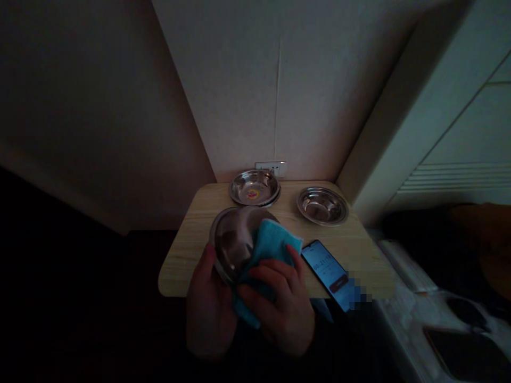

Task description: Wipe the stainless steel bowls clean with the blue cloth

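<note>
In my head view, my left hand point(209, 314) grips the rim of a metal bowl point(235, 239), tilted with its rounded outside showing, over the near part of the wooden table point(183, 258). My right hand point(287, 314) clasps a blue cloth point(275, 242) against that outside, so I judge this to be the wiping step. Shifting the cloth would call for a steady left grip and light, even pressure. Behind the bowl sit stacked dishes point(254, 189); to the right are more metal dishes point(321, 206) and, nearer me, a lit phone point(327, 268).
</note>
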Demonstrator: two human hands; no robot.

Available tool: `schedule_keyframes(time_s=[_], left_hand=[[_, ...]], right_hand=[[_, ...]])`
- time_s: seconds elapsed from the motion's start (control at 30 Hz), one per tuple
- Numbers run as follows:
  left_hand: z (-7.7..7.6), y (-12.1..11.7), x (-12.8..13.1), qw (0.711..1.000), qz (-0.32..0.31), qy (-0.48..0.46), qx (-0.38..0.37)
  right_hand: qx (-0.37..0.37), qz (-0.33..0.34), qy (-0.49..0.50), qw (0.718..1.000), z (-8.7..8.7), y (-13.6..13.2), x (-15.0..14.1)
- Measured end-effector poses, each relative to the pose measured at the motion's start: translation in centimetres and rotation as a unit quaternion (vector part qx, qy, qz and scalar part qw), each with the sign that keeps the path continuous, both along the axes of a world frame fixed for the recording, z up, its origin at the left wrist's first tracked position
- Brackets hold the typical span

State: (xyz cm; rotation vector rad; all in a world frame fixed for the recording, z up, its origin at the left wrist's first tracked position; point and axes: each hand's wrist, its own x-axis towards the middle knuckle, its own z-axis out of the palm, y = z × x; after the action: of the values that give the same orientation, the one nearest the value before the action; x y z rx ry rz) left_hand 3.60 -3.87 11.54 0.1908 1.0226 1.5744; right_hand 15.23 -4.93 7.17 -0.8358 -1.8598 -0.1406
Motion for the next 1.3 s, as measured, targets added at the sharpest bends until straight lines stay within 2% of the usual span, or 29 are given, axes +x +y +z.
schedule_keyframes(time_s=[0.1,0.2,0.27,0.43,0.67,0.87,1.0,1.1,1.2,1.23,1.3], left_hand=[[1.0,0.1,-0.3,0.998,0.02,-0.045,-0.048],[1.7,0.2,-0.2,0.996,0.067,-0.038,-0.052],[1.7,0.2,0.1,0.996,0.078,-0.025,-0.044],[1.3,0.3,0.1,0.994,0.041,-0.079,-0.068],[1.9,0.5,-0.5,0.99,0.113,-0.068,-0.05],[1.0,0.6,-0.7,0.991,0.05,-0.11,-0.052],[0.9,0.8,-1.2,0.993,0.085,-0.07,-0.046],[1.0,0.8,-1.0,0.991,0.106,-0.067,-0.056],[0.7,0.7,-0.4,0.989,0.085,-0.096,-0.068],[0.6,0.7,-0.2,0.989,0.068,-0.107,-0.07],[0.2,0.5,0.1,0.989,0.035,-0.125,-0.068]], right_hand=[[0.009,0.002,-0.003,1.0,-0.2,0.2,0.4],[0.0,-0.006,-0.034,0.999,-1.0,0.2,1.5],[-0.012,-0.011,-0.036,0.999,-1.2,-0.1,1.5],[-0.02,-0.018,0.02,0.999,-0.8,-0.4,0.0],[-0.044,-0.037,0.001,0.998,-2.4,0.3,1.8],[-0.053,-0.035,0.044,0.997,-1.4,-0.7,-1.0],[-0.048,-0.017,-0.014,0.999,-2.8,0.7,1.2],[-0.112,-0.034,0.033,0.993,-3.8,1.9,3.5],[-0.156,-0.073,0.149,0.974,-3.4,1.9,3.9],[-0.149,-0.074,0.153,0.974,-3.1,1.6,3.5],[-0.104,-0.057,0.101,0.988,-2.3,0.9,2.3]])
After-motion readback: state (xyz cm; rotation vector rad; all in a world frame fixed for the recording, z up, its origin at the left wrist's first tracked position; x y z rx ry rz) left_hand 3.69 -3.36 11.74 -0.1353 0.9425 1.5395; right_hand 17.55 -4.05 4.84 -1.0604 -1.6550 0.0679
